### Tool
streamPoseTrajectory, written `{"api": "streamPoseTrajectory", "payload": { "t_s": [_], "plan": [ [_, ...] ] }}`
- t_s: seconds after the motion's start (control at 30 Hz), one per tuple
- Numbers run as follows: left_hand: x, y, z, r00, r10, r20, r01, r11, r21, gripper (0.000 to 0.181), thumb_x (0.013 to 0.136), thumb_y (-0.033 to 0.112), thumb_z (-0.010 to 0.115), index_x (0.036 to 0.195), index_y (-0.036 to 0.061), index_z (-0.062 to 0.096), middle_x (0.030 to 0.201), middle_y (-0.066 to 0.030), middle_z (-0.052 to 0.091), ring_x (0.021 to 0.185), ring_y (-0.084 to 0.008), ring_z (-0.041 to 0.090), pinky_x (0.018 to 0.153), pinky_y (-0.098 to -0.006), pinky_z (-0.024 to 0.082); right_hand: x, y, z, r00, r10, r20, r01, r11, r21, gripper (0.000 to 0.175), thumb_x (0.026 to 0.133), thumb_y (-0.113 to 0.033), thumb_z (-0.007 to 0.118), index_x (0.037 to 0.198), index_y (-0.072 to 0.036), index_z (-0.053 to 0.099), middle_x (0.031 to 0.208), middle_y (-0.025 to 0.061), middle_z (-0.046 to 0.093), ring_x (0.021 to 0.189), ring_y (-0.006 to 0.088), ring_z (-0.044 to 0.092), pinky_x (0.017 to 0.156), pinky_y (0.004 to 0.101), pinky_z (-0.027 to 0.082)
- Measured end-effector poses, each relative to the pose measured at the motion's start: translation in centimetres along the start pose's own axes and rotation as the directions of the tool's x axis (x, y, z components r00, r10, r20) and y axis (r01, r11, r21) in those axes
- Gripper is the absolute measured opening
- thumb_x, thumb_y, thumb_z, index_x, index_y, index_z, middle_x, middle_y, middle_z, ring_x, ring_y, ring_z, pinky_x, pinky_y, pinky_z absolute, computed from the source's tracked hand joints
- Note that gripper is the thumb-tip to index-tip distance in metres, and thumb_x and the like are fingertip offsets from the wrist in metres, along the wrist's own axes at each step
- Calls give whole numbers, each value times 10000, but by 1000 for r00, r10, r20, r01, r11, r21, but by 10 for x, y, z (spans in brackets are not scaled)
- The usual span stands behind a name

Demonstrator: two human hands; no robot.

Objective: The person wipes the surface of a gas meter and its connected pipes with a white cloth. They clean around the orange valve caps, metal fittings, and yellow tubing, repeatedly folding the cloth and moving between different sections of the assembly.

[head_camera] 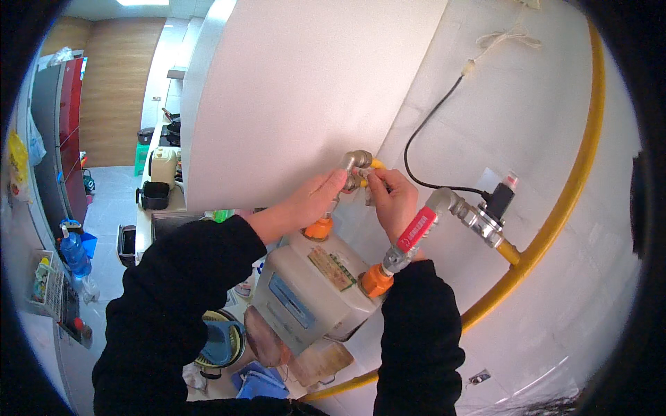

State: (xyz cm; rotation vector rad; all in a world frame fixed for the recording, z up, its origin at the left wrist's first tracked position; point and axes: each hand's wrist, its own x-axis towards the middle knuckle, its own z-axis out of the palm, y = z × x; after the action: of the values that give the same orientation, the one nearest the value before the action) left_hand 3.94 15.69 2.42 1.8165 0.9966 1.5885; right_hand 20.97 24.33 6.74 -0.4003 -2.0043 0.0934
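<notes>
My left hand (312, 200) reaches in from the left, its fingers around a metal pipe elbow and valve assembly (357, 158) beside the white cabinet side. Opposite it, the fingertips of my right hand (394, 200) pinch at a small yellow-ended fitting (363, 183) on that assembly. What lies behind the fingers is partly hidden. Under my hands is a pale gas meter (307, 286) with two orange connectors, the left one (318, 229) below the assembly. The right connector (376, 281) joins a valve with a red lever handle (417, 229), which crosses in front of my right wrist.
A yellow gas pipe (564, 208) curves along the tiled wall on the right. Its branch carries a black shutoff device (500, 200) with a black cable (408, 151). Below stand a pot with a blue-grey item (221, 340) and a blue cloth (260, 380). The cabinet panel (307, 78) rises ahead.
</notes>
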Motion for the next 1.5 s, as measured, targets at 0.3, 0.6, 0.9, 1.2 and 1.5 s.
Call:
{"api": "streamPoseTrajectory", "payload": {
  "t_s": [0.3, 0.6, 0.9, 1.2, 1.5],
  "plan": [
    [-3, 5, -2, 998, 55, -15, -53, 994, 92, 544, 1040, 442, 278, 1300, 26, 515, 1111, -66, 608, 870, -83, 505, 805, -265, 454, -7, -13, 1, 999, 33, -27, -25, 963, 269, 132, 900, -88, 645, 955, 25, 686, 781, 42, 626, 679, 96, 556, 597, 246, 452],
    [-4, 0, -2, 995, 97, -19, -97, 995, 28, 528, 1042, 430, 292, 1276, 24, 535, 1067, -43, 612, 832, -74, 489, 775, -257, 450, -9, -21, -8, 995, -104, -2, 103, 987, 126, 130, 887, -65, 640, 964, 31, 684, 772, 74, 594, 676, 129, 544, 615, 265, 440],
    [-6, -6, 0, 999, 2, -49, -4, 999, -35, 542, 1034, 453, 320, 1296, 26, 526, 1103, -51, 623, 916, -93, 530, 833, -272, 458, -17, 0, -15, 980, -115, 160, 110, 993, 39, 131, 880, -109, 656, 917, 12, 690, 730, 56, 584, 647, 131, 547, 579, 263, 429],
    [-44, 50, 9, 810, 455, -370, -312, 869, 384, 309, 982, 185, 508, 1249, 35, 545, 1175, -81, 562, 890, -97, 534, 799, -267, 459, -90, -25, -80, 885, 451, -117, -412, 875, 255, 183, 924, -145, 608, 941, 20, 686, 798, 36, 653, 723, 95, 588, 619, 249, 455],
    [-108, 127, 74, 888, 419, 188, -459, 801, 384, 416, 812, 82, 708, 1207, 49, 582, 1158, -93, 571, 738, -97, 586, 631, -233, 468, -178, -95, -83, 893, 448, 39, -89, 91, 992, 319, 976, -266, 526, 1219, -59, 527, 1057, 31, 626, 900, 143, 598, 766, 276, 473]
  ]
}}
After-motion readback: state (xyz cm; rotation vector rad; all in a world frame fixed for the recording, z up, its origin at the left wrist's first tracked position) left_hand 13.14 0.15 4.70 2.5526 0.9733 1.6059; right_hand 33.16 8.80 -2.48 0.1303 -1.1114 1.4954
